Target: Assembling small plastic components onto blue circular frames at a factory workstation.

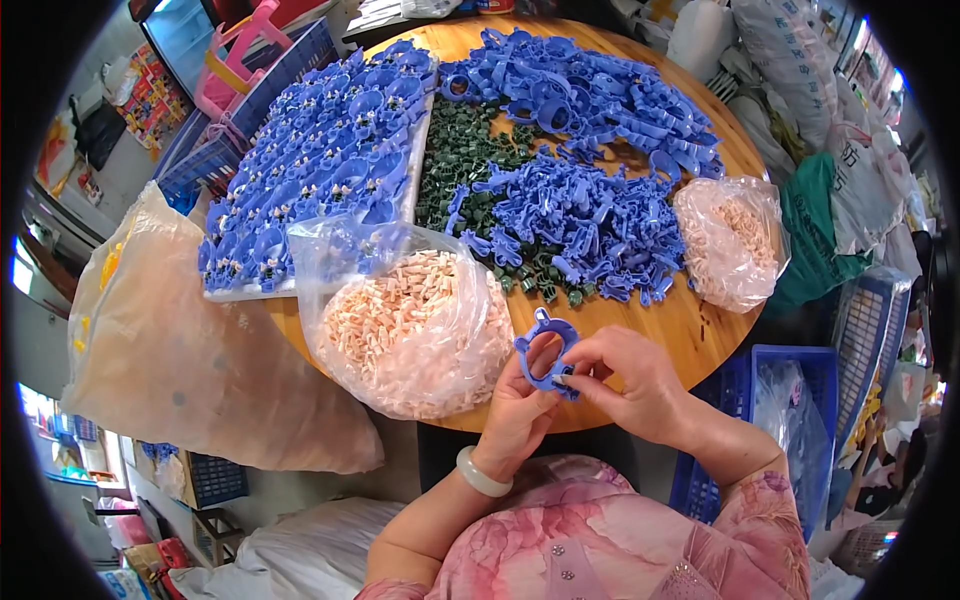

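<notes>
Over the near edge of the table, my left hand (513,415) holds a blue plastic ring clip (547,326) upright by its lower left side. The thumb and fingertips of my right hand (640,385) are pinched together at the ring's lower right. A dark bit and a small pale bit show there, but the fingers partly hide them. Just left of my hands sits a clear plastic bag (455,375) of small pale pink pieces. Beyond them lies a heap of small blue clip parts (610,225), with dark green parts (470,160) beside it.
On the round wooden table (715,340), a white-edged board (412,190) carries rows of blue assemblies. A pile of blue rings (590,90) lies at the back, a smaller bag (730,240) at the right. A large sack (190,330) stands left; blue crates (805,360) stand right.
</notes>
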Tool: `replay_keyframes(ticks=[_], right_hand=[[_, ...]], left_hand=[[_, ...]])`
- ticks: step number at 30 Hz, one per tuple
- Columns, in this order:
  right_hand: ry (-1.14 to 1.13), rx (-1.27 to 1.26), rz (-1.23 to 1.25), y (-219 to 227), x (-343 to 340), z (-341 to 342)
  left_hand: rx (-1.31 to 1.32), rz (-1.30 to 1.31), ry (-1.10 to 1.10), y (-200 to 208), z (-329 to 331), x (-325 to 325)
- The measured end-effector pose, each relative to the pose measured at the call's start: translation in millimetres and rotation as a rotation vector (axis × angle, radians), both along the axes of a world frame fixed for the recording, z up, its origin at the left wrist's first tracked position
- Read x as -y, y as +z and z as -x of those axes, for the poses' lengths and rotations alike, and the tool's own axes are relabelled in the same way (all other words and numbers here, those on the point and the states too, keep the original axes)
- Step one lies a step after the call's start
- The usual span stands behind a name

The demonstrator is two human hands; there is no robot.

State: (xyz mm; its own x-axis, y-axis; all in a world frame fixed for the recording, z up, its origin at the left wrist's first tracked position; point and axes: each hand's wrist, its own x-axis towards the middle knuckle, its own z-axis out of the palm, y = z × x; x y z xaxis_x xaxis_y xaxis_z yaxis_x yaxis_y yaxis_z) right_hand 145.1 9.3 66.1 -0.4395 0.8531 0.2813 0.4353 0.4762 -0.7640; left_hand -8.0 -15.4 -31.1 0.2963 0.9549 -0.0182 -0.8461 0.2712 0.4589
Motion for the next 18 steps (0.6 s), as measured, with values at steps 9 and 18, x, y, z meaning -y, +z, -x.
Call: replay_keyframes(ticks=[9,18], right_hand=[[0.039,0.054,0.003,5.9,1.5,-1.4],[0.059,0.065,-0.046,7.0,0.5,-0.2]], left_hand=[[-0.074,-0.026,0.041,-2.0,1.7,1.6],[-0.052,-0.025,0.004,-3.3,4.1,0.5]])
